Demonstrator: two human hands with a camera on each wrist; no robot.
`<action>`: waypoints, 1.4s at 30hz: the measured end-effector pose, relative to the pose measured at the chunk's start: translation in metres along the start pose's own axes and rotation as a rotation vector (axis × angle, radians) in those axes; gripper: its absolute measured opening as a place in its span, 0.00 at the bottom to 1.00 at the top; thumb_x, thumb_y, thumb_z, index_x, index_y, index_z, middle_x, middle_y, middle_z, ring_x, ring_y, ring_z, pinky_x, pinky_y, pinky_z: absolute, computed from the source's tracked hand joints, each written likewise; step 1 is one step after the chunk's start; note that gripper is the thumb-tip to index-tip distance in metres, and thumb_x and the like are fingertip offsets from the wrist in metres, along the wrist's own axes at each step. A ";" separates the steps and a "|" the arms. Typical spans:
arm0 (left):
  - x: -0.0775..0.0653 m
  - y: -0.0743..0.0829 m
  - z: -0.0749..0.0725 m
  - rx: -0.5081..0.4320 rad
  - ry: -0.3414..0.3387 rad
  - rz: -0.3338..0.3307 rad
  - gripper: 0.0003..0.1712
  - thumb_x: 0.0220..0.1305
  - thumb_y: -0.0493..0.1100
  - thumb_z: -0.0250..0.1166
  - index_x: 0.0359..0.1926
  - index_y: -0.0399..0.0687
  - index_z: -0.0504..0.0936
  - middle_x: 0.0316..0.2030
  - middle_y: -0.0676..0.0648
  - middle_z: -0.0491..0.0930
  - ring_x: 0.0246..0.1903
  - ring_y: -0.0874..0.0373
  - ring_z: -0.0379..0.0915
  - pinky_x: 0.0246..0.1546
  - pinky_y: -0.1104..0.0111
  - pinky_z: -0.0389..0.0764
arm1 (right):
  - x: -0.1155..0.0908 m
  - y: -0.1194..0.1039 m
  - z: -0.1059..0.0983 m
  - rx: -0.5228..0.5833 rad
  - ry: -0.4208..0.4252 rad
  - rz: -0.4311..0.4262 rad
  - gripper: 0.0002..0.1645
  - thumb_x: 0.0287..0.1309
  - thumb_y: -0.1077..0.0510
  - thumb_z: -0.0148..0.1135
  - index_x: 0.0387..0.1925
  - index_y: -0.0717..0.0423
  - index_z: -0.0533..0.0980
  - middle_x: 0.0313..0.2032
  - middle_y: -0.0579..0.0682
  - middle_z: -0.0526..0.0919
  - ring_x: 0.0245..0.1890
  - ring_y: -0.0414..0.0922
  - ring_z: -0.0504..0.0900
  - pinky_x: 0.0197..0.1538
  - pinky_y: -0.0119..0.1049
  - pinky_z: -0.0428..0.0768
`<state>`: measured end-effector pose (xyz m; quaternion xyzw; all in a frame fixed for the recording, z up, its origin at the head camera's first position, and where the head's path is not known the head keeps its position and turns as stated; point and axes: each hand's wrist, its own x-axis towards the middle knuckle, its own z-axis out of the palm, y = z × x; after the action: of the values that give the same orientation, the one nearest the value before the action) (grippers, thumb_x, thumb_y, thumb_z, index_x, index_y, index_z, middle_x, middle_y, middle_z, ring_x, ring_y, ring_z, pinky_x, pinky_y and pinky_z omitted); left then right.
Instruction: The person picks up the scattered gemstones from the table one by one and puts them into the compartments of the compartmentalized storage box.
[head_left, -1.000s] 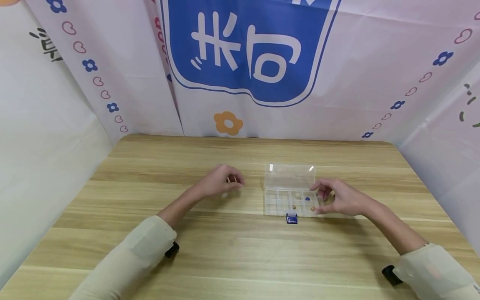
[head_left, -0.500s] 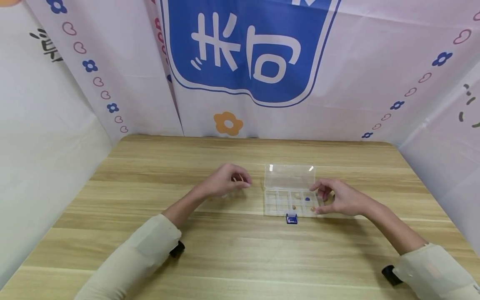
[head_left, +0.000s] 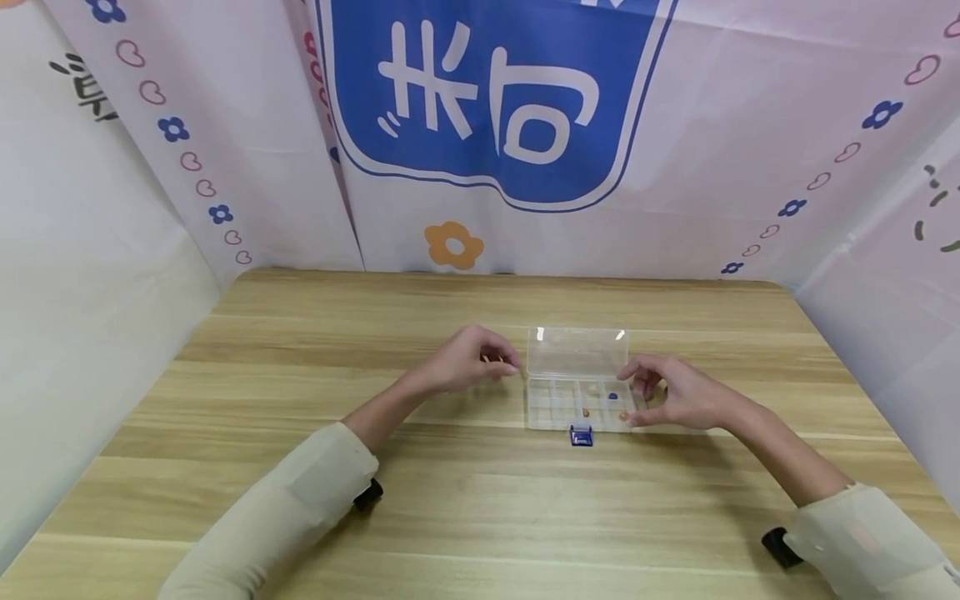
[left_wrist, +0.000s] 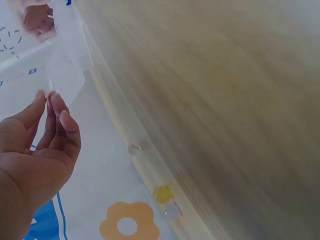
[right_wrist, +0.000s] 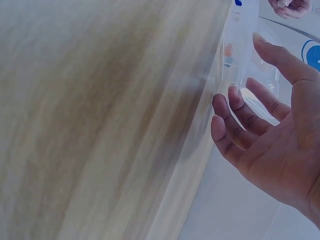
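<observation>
A clear plastic compartment box (head_left: 553,419) lies with its lid (head_left: 576,350) raised at the back and a blue latch (head_left: 581,436) in front. In its right-hand compartments are a blue bead (head_left: 612,396) and a few orange and pale ones. My right hand (head_left: 678,396) holds the box's right end, thumb at the front corner and a finger by the lid's hinge. Just left of the box, my left hand (head_left: 474,360) pinches a small pale bead between thumb and fingertips; the bead is mostly hidden by them.
In the left wrist view, a yellow bead (left_wrist: 162,194), a clear bead (left_wrist: 172,211) and another clear bead (left_wrist: 134,149) lie on the wooden table (head_left: 480,508). A printed cloth (head_left: 675,225) hangs behind the table, with white cloth at both sides.
My left hand has moved right, toward the box's left edge, its fingers still pinched together. The right hand has stayed at the box's right end, and the box has not moved.
</observation>
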<state>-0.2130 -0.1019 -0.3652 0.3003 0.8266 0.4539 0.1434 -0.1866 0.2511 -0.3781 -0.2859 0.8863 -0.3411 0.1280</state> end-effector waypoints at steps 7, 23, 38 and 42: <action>0.007 0.006 0.006 -0.002 -0.004 -0.006 0.06 0.69 0.31 0.68 0.43 0.32 0.88 0.39 0.42 0.87 0.31 0.61 0.78 0.34 0.72 0.81 | 0.001 -0.001 0.000 0.000 0.001 0.006 0.33 0.48 0.57 0.83 0.53 0.67 0.78 0.36 0.50 0.78 0.39 0.47 0.75 0.39 0.36 0.78; 0.022 0.013 0.018 0.012 -0.040 0.012 0.05 0.68 0.30 0.68 0.42 0.30 0.88 0.37 0.41 0.87 0.28 0.64 0.76 0.31 0.72 0.80 | 0.001 -0.002 0.001 0.002 -0.002 0.014 0.33 0.48 0.58 0.83 0.53 0.67 0.78 0.37 0.50 0.78 0.39 0.47 0.75 0.39 0.37 0.78; 0.037 0.019 0.035 0.103 -0.058 0.060 0.04 0.66 0.30 0.70 0.39 0.32 0.89 0.36 0.42 0.88 0.32 0.60 0.80 0.33 0.76 0.81 | 0.001 0.000 0.000 -0.003 0.000 -0.004 0.32 0.48 0.58 0.84 0.52 0.66 0.78 0.36 0.50 0.78 0.38 0.47 0.75 0.38 0.36 0.78; 0.039 0.020 0.039 0.139 -0.066 0.094 0.03 0.65 0.30 0.71 0.38 0.32 0.89 0.36 0.42 0.89 0.31 0.61 0.81 0.33 0.78 0.80 | 0.001 0.001 0.000 -0.006 -0.001 -0.006 0.31 0.48 0.59 0.83 0.51 0.66 0.78 0.36 0.49 0.77 0.38 0.47 0.76 0.37 0.36 0.77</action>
<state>-0.2163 -0.0436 -0.3686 0.3629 0.8358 0.3918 0.1278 -0.1881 0.2511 -0.3792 -0.2890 0.8865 -0.3385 0.1266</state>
